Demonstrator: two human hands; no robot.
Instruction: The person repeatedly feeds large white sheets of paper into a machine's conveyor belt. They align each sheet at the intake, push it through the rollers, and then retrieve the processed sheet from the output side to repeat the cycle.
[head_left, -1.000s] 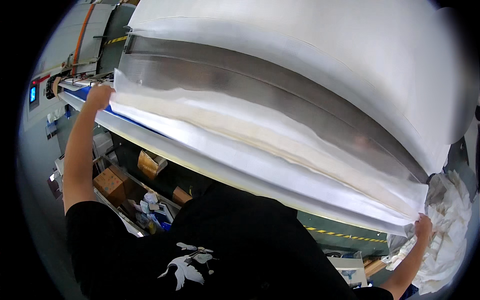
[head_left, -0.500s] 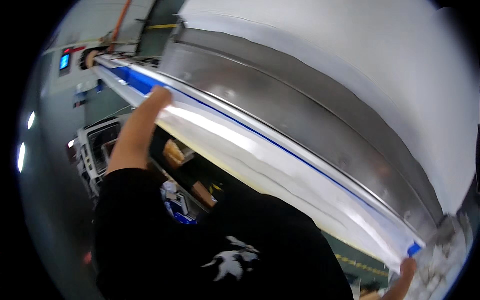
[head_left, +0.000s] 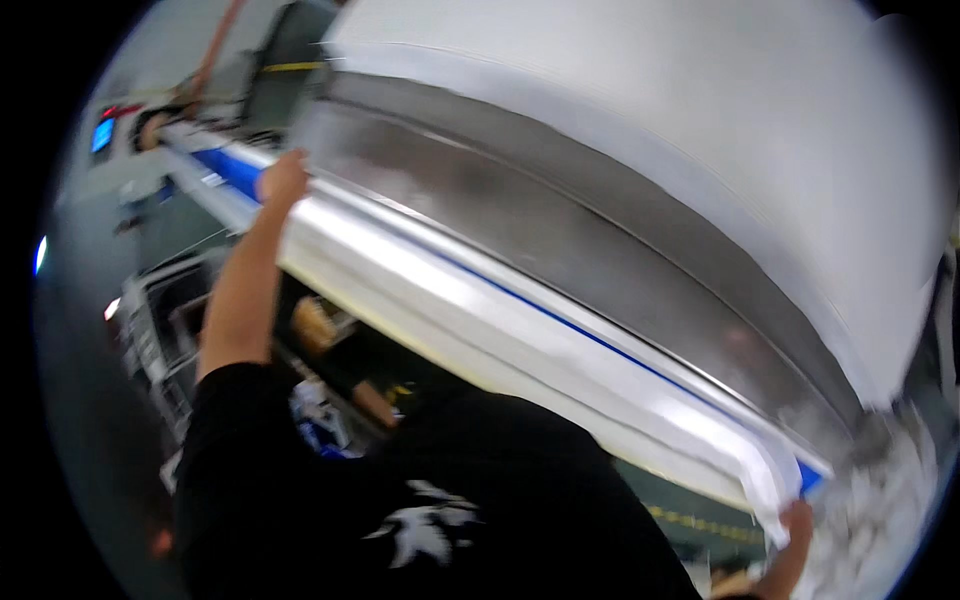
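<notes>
The left hand [head_left: 281, 178] is raised to the upper left of the frame, arm stretched straight, fingers curled closed. The right hand [head_left: 795, 525] sits at the lower right, also gripping.

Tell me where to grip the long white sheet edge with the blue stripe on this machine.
Likely at its two far ends, from below and in front. The long white sheet edge with the blue stripe spans the whole machine, so one central grip would probably let it sag. The left hand and right hand already sit at those ends.
</notes>
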